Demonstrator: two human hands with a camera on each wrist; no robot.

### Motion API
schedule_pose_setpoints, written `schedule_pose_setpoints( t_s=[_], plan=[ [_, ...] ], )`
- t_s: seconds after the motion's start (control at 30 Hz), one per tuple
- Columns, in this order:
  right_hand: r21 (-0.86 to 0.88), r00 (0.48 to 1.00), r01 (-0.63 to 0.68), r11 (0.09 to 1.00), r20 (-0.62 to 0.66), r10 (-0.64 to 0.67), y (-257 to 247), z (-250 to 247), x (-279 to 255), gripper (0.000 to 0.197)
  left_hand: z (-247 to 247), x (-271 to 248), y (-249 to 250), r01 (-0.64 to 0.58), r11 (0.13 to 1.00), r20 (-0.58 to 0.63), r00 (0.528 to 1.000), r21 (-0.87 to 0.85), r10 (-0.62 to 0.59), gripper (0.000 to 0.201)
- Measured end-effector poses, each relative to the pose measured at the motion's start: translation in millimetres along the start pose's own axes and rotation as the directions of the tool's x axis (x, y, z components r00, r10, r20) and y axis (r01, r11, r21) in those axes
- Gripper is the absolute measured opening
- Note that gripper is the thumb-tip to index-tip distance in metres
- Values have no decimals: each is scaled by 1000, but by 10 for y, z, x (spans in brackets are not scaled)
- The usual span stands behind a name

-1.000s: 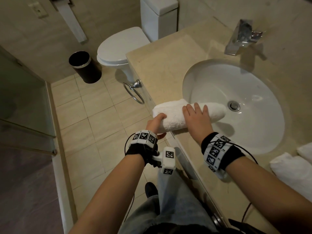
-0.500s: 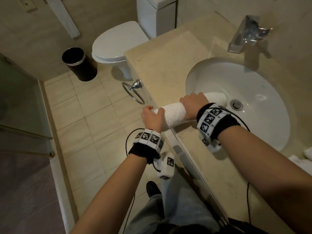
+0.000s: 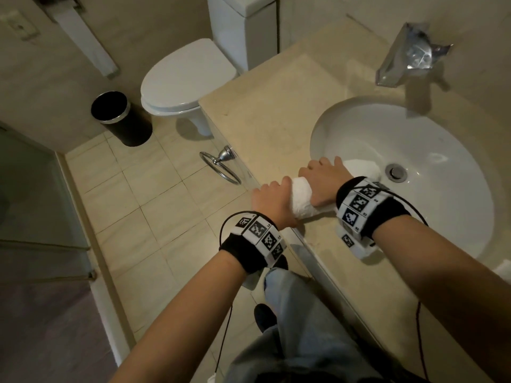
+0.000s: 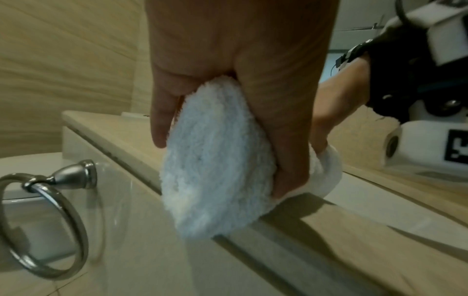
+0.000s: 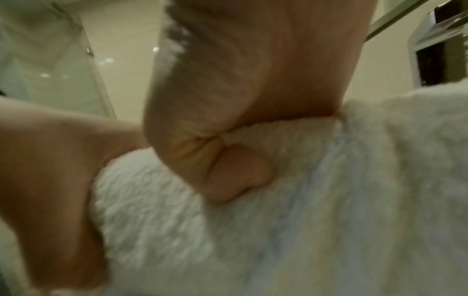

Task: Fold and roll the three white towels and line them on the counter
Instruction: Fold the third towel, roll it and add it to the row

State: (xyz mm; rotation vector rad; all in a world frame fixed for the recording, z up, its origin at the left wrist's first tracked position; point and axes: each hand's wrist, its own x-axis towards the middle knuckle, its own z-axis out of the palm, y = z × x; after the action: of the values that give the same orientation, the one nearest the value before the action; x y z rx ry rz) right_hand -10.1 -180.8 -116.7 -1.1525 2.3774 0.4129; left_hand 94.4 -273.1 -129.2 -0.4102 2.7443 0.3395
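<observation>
while both hands clamp one rolled towel (image 3: 301, 197), it lies across the front edge of the counter (image 3: 265, 117), just right of centre in the head frame, its far end reaching over the rim of the sink (image 3: 453, 167). the left hand (image 3: 272, 200) wraps the near end, fingers over the top and thumb curled under, as the left wrist view shows with the roll's round end (image 4: 217, 160) facing the camera and overhanging the counter's edge. the right hand (image 3: 323, 181) grips the roll's middle just beyond the left, knuckles up; in the right wrist view its thumb (image 5: 238, 172) presses into the pile, fingers curled round the far side. the two hands sit just beside each other, a short band of towel showing between them. a tap (image 3: 409, 56) stands in the upper right of the head frame. a towel ring (image 3: 221, 167) hangs on the counter's side, left of the hands. a toilet (image 3: 188, 78) and a black bin (image 3: 121, 117) stand in the upper left. a bit of white cloth (image 3: 504, 269) shows at the right edge, too cropped to tell more.
</observation>
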Motion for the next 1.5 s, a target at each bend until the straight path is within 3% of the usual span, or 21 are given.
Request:
schedule_pose_setpoints(
  t_s=[0.13,0.23,0.4,0.53,0.63,0.73,0.83,0.93,1.1,1.17,1.23,1.33,1.4,1.5],
  plan=[
    [250,994,72,965,67,-92,261,-25,21,66,-187,130,-43,-54,999,89,995,-6,54,74],
    [393,979,-10,920,190,-71,455,-82,-11,64,-275,193,-62,-98,995,163,982,14,94,71],
    [485,890,-59,872,421,-174,629,-161,146,76,-414,345,-104,-225,968,209,957,108,199,66],
    [595,871,-113,796,444,-208,700,-148,161,61,-520,494,-108,-310,935,278,926,173,256,62],
    [682,915,-148,716,369,-163,700,-91,124,45,-612,634,-125,-368,897,277,913,243,299,60],
    [742,987,-121,660,162,-1,683,-92,119,38,-781,888,-204,-407,826,139,913,390,384,54],
    [744,977,-139,653,-6,215,567,-189,196,52,-1044,1187,-371,-435,719,21,862,542,506,42],
    [713,941,-188,675,-65,331,390,-359,399,67,-1195,1495,-636,-448,628,-65,780,636,622,43],
    [681,959,-221,699,23,281,173,-567,805,71,-1364,1838,-918,-465,593,190,864,658,467,50],
    [754,957,-263,602,123,264,148,-566,934,75,-1394,1932,-990,-488,581,240,859,652,452,55],
    [804,945,-307,509,194,263,144,-591,1037,78,-1456,1992,-995,-510,525,295,848,682,440,75],
    [831,928,-347,435,237,288,144,-638,1088,80,-1403,1974,-777,-612,424,397,774,667,493,108],
    [818,918,-373,438,259,299,137,-651,1105,79,-1295,1977,-638,-690,438,441,714,576,544,105],
    [805,889,-448,388,356,288,210,-610,983,73,-1182,2110,-606,-741,484,490,671,466,556,98]
  ],
)
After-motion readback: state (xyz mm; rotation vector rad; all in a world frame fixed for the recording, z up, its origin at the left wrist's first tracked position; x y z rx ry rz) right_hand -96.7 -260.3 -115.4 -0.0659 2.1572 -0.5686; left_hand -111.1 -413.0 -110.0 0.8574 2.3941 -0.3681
